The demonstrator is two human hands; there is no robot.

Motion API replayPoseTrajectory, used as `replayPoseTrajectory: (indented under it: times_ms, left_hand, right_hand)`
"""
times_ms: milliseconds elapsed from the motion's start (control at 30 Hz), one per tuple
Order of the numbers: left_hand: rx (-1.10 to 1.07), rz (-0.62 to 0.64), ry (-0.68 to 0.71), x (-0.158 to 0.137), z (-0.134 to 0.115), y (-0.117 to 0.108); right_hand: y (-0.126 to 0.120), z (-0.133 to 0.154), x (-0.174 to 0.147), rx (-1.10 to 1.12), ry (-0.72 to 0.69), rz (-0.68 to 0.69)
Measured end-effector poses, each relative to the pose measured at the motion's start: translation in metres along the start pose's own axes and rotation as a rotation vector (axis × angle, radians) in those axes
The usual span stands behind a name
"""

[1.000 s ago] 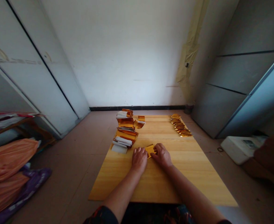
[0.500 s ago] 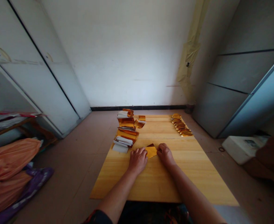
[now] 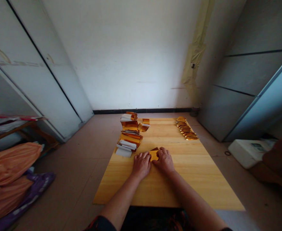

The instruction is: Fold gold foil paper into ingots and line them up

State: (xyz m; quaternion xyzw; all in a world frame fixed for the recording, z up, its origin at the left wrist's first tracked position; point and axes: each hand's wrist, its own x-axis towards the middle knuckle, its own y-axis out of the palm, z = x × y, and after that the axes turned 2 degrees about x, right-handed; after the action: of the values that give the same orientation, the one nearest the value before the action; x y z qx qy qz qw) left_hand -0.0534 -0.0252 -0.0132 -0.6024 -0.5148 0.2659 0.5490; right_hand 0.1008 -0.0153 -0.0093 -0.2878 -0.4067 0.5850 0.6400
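Observation:
A small piece of gold foil paper (image 3: 153, 155), partly folded, lies between my hands near the middle of the table. My left hand (image 3: 141, 163) is closed on its left edge. On its right side, my right hand (image 3: 164, 159) grips the paper with curled fingers and covers that end. Just beyond the hands a darker brown flap shows. To the left are loose stacks of gold paper (image 3: 130, 138) with white backs, and two small pieces (image 3: 144, 127) lie beside them. A row of folded gold pieces (image 3: 186, 129) overlaps at the far right.
The wooden table (image 3: 198, 179) stands on a tiled floor before a white wall. Cabinets (image 3: 35, 64) rise on the left, a grey fridge-like unit (image 3: 242, 73) on the right. Orange cloth-like bundles (image 3: 11, 163) lie at left; a white box (image 3: 245, 152) sits at right.
My right hand has moved left, over the right part of the gold paper, so less of the paper shows. My left hand has stayed nearly in place.

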Motion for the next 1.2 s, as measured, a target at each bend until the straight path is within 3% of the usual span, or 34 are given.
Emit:
replayPoseTrajectory:
  times_ms: [300,500,700,867,1200]
  left_hand:
    - [0.025,0.179,0.061,0.000,0.013,-0.003]
    - [0.024,0.250,0.114,0.001,0.019,-0.010]
    - [-0.004,0.263,0.082,0.002,0.015,-0.016]
    - [-0.039,0.229,0.067,0.005,0.013,-0.016]
    - [-0.103,0.102,0.157,0.025,0.005,-0.002]
  right_hand:
    - [0.006,-0.034,0.014,0.173,-0.123,-0.062]
    - [0.001,-0.045,0.021,0.252,-0.077,-0.070]
    - [0.003,-0.049,0.024,0.253,-0.062,-0.105]
    - [0.001,-0.050,0.013,0.269,-0.209,-0.037]
    - [-0.026,-0.045,-0.007,0.014,-0.386,0.014]
